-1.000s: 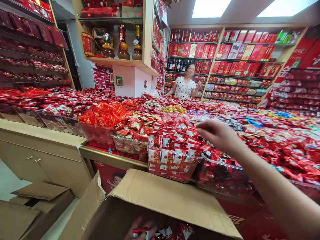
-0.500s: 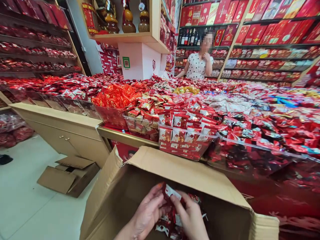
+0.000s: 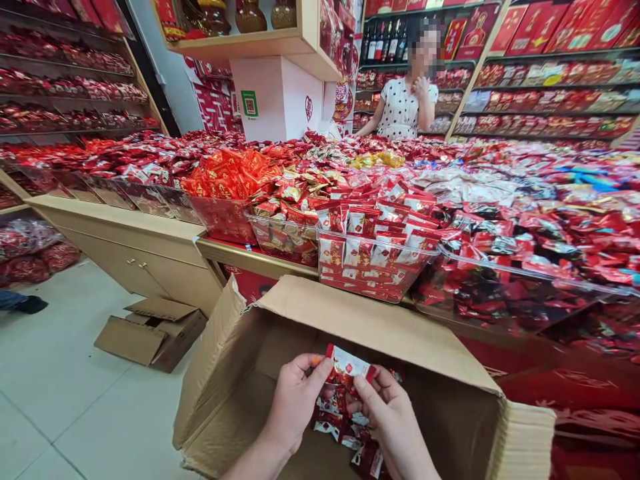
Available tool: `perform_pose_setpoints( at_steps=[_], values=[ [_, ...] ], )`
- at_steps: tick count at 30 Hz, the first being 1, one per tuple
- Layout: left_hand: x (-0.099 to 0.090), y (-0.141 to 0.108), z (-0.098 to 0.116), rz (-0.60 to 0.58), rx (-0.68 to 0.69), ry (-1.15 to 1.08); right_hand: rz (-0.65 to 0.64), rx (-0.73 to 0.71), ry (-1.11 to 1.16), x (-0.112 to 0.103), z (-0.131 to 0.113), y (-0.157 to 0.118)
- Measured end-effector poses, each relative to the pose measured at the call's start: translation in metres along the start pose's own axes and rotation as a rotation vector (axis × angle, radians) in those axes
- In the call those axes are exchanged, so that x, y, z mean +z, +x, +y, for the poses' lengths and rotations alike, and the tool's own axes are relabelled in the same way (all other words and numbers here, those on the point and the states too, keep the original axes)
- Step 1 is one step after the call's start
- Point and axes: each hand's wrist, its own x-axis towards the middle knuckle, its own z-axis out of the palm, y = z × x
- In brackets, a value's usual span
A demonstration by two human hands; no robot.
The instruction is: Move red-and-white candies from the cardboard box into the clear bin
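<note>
Stretched between my two hands is a small red-and-white wrapped snack packet (image 3: pixel 347 365). My left hand (image 3: pixel 300 393) pinches its left end between thumb and fingers, and my right hand (image 3: pixel 387 407) grips its right end. Both hands are over an open cardboard box (image 3: pixel 235 400). Below them in the box lie several more red-and-white packets (image 3: pixel 327 421), partly hidden by my hands. Just beyond the box, a clear plastic bin (image 3: pixel 360 283) stands on the counter, filled with upright packets (image 3: pixel 363 223) of similar colours.
Bins of orange-red packets (image 3: pixel 230 175) and dark red wrapped sweets (image 3: pixel 510 300) flank the clear bin. A smaller cardboard box (image 3: pixel 145 340) lies on the floor (image 3: pixel 75 393) to the left. A person in a dotted top (image 3: pixel 400 110) stands behind the counter. At far left a foot (image 3: pixel 30 305) shows.
My left hand has turned over and now pinches the packet's left end. The packet has come up and lies flatter, its printed face showing. The view has tilted down slightly.
</note>
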Motion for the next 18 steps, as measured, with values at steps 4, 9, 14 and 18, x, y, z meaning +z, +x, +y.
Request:
perform_pose_setpoints(
  at_steps=[4, 9, 14, 18],
  values=[
    [0.001, -0.002, 0.002, 0.019, 0.072, 0.135, -0.017, -0.029, -0.117, -0.003, 0.001, -0.002],
    [-0.002, -0.005, 0.005, -0.013, 0.057, 0.157, -0.118, 0.068, -0.037, -0.004, -0.007, -0.006],
    [0.0, -0.01, 0.005, -0.027, -0.006, 0.045, -0.213, 0.176, 0.165, -0.003, -0.011, -0.006],
    [-0.002, -0.012, -0.001, -0.057, 0.013, 0.078, -0.084, 0.041, -0.067, -0.006, -0.003, -0.009]
  ],
)
